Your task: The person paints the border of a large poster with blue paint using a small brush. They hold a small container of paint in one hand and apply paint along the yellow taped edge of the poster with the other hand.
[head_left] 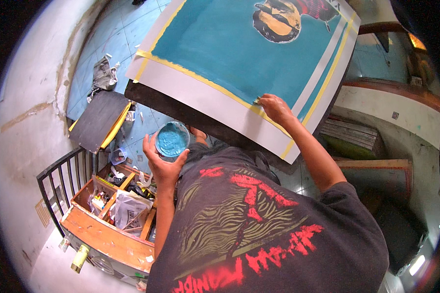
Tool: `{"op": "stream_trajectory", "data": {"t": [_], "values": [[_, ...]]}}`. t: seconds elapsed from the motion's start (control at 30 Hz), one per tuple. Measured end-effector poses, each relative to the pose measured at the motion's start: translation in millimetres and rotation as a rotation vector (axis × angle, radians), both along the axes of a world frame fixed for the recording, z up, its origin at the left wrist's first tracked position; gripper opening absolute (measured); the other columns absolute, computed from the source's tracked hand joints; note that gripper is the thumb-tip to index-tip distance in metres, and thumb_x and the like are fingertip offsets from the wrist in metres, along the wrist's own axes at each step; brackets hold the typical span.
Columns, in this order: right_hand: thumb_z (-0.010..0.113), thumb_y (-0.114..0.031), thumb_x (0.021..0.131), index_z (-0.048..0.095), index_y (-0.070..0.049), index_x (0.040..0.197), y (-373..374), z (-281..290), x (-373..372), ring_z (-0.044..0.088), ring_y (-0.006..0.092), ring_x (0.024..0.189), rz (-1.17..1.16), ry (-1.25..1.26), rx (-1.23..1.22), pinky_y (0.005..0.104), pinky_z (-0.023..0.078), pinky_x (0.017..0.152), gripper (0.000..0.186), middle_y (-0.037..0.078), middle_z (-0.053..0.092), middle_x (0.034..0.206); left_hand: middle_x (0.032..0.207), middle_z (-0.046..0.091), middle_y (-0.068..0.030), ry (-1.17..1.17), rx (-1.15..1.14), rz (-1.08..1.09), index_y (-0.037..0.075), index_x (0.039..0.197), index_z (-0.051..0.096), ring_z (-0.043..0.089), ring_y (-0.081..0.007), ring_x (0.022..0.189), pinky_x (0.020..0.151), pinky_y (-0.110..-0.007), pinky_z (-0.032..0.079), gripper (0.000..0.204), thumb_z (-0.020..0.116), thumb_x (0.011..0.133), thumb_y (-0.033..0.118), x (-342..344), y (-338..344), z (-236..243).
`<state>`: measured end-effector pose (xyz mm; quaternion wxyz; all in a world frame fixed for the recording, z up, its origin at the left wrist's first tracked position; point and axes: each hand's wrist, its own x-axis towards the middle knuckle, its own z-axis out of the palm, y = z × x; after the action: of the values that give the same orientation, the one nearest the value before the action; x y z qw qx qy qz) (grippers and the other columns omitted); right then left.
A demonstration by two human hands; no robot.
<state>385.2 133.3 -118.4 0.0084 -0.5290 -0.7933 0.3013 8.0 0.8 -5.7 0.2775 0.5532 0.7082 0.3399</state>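
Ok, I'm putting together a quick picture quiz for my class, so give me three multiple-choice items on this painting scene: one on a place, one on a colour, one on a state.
1. Where is the right hand?
A. at the yellow tape line on the panel
B. in the wooden crate
C. on the floor

2. What colour is the paint in the bowl?
A. red
B. light blue
C. white

3. How is the bowl carried?
A. set down on the floor
B. balanced on the panel
C. held up in the left hand

Answers: 1 A, the fingers press a small tool, mostly hidden, at the painted field's lower edge by the tape. 2 B, its contents match the blue-green field. 3 C, the fingers wrap under it, off any surface.
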Motion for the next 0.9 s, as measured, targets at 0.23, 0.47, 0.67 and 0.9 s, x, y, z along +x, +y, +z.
{"op": "stream_trajectory", "data": {"t": [0.23,0.47,0.67,0.9], "values": [[0.065,-0.003,0.087,0.071,-0.002,0.103,-16,48,46,0.067,0.0263,0.086,-0.582,0.434,0.005,0.0336,0.052,0.078,0.018,0.014,0.07,0.093,0.137,0.046,-0.0254,-0.037,0.015,-0.073,0.005,0.147,0.014,0.05,-0.0355,0.124,0.107,-0.043,0.04,0.114,0.091,0.065,0.024,1,4,1],[0.063,-0.011,0.095,0.064,-0.001,0.113,-52,91,61,0.065,0.0159,0.085,-1.276,1.549,-0.367,0.0292,0.055,0.086,0.021,0.007,0.067,0.099,0.143,0.038,-0.0242,-0.003,0.118,-0.235,0.001,0.142,0.029,0.043,-0.0414,0.13,0.107,-0.047,0.038,0.105,0.091,0.064,0.032,3,12,-11],[0.061,-0.01,0.095,0.063,-0.001,0.115,-113,145,-37,0.065,0.016,0.088,-1.237,1.536,-0.522,0.0297,0.055,0.086,0.022,0.008,0.067,0.103,0.146,0.034,-0.0264,-0.065,0.122,-0.457,0.002,0.143,0.028,0.04,-0.0431,0.133,0.108,-0.048,0.037,0.105,0.089,0.065,0.037,32,20,-6],[0.066,-0.006,0.091,0.069,0.001,0.108,-121,178,-107,0.065,0.0132,0.087,-0.706,0.915,-0.133,0.0278,0.055,0.079,0.018,0.008,0.069,0.099,0.137,0.043,-0.0304,-0.067,0.247,-0.539,0.0,0.146,0.019,0.046,-0.0465,0.127,0.107,-0.048,0.039,0.113,0.087,0.067,0.043,54,18,1]]}}
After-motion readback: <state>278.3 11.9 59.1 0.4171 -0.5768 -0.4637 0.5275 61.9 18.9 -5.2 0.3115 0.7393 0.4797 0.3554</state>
